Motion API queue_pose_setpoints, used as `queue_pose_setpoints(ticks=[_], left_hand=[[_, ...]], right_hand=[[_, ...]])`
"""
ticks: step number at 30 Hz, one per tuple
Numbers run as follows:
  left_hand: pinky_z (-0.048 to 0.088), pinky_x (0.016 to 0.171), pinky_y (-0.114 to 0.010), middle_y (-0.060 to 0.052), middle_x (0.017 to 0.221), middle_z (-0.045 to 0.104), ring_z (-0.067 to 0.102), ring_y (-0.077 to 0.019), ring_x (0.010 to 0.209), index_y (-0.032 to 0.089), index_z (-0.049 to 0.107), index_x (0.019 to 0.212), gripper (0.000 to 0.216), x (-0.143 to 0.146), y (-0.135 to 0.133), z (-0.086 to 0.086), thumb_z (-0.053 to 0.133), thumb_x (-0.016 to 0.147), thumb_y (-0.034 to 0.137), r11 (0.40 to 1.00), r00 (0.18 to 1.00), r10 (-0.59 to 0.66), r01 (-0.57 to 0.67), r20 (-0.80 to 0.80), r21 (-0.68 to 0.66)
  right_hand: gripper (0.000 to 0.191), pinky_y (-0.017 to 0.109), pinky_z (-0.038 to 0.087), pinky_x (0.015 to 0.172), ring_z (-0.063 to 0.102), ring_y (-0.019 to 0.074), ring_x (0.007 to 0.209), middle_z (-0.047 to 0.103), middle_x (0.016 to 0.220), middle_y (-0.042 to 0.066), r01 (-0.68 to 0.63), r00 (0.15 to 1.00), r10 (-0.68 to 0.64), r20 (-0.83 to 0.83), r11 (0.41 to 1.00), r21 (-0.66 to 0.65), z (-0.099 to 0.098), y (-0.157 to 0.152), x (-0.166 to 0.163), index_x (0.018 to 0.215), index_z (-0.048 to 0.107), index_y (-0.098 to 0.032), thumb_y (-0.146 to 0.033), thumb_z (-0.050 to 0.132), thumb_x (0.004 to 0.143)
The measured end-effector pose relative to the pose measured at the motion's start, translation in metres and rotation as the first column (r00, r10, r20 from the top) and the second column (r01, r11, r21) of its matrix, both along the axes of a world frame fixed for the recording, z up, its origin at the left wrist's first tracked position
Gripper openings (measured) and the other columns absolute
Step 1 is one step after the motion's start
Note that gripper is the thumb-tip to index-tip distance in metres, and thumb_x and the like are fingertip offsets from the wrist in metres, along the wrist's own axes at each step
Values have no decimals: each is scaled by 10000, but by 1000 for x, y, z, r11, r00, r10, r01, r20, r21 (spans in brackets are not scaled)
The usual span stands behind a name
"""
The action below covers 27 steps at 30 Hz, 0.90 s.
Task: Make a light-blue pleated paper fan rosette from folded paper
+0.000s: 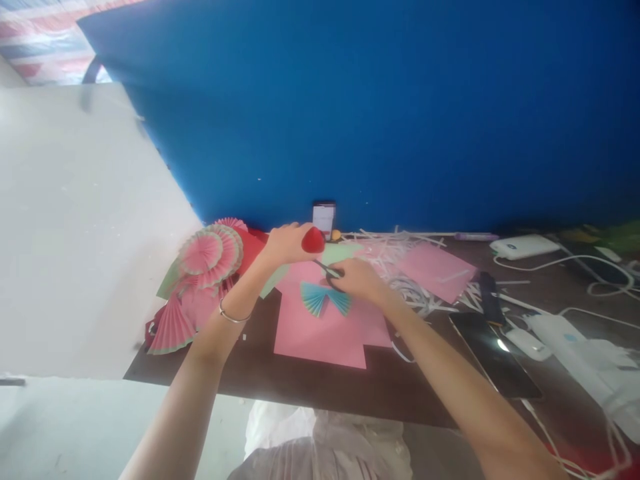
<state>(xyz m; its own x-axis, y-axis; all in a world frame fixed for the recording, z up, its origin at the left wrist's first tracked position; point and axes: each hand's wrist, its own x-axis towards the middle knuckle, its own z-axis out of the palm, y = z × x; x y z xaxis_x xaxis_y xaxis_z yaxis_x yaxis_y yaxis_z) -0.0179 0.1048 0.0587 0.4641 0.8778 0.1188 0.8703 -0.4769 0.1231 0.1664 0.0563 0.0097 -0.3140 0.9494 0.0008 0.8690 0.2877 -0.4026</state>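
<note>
Red paper (313, 241) is pinched in my left hand (287, 245), its fingers closed. My right hand (357, 279) curls round the scissors (327, 269), blades pointing left, near the red paper. Nearer, a blue folded fan (311, 299) lies on pink paper (320, 343); pink fans (200, 257) sit at the left, and a phone (324, 219) stands at the far side.
</note>
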Motion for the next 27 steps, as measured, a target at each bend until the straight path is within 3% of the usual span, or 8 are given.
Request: queue_pose_setpoints(ticks=[16, 20, 24, 27], left_hand=[[414, 720, -341, -73, 995, 581, 556, -261, 874, 258, 469, 1153, 609, 1, 0, -3, 570, 648, 582, 1000, 1000, 5, -5, 29, 5], [426, 736, -341, -69, 1015, 575, 559, -263, 893, 268, 470, 1166, 610, -5, 3, -6, 582, 650, 574, 1000, 994, 9, -7, 112, -20], [452, 731, -322, -105, 1111, 527, 582, -240, 859, 224, 481, 1175, 672, -25, 17, -30, 626, 619, 574, 987, 930, 139, -102, 341, -124], [462, 765, -336, -119, 1042, 579, 584, -249, 885, 161, 518, 1102, 651, -43, 33, -63, 701, 578, 500, 953, 796, 282, -168, 536, -251]], right_hand=[[283, 238, 302, 482, 545, 146, 548, 659, 669, 49, -10, 1000, 10, 11, 1000, 17, -2, 1, 2, 667, 647, -198, -437, 526, 757], [225, 234, 310, 487, 548, 149, 571, 657, 694, 35, -8, 1000, 8, 14, 1000, -7, -7, 2, 6, 712, 634, -209, -390, 508, 758], [154, 231, 323, 506, 560, 157, 611, 658, 759, 31, 109, 991, -105, 80, 993, -50, -17, -1, 26, 808, 607, -215, -312, 530, 717], [220, 231, 327, 489, 559, 161, 584, 646, 737, 55, 224, 970, -204, 135, 962, -157, -31, -7, 52, 824, 583, -181, -367, 556, 709]])
